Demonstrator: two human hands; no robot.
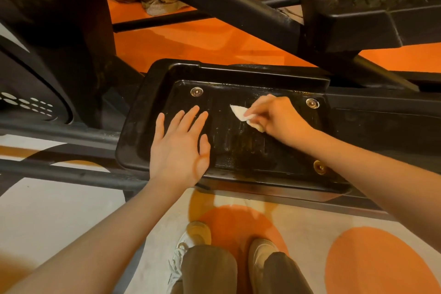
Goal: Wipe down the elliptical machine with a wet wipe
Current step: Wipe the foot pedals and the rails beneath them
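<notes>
Left hand (180,144) flat, right hand (278,118) pinching.

Dim warm light, wide-angle bending at edges.

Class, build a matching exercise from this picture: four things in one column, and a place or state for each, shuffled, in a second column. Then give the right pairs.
Things:
1. left hand
2. right hand
3. wet wipe
4. second pedal

Places or states:
A. raised, at upper right
B. white, pinched against the near pedal
C. fingers straight, palm down over the near pedal's left part
D. fingers curled, gripping the wipe

Pairs: 1-C, 2-D, 3-B, 4-A
</notes>
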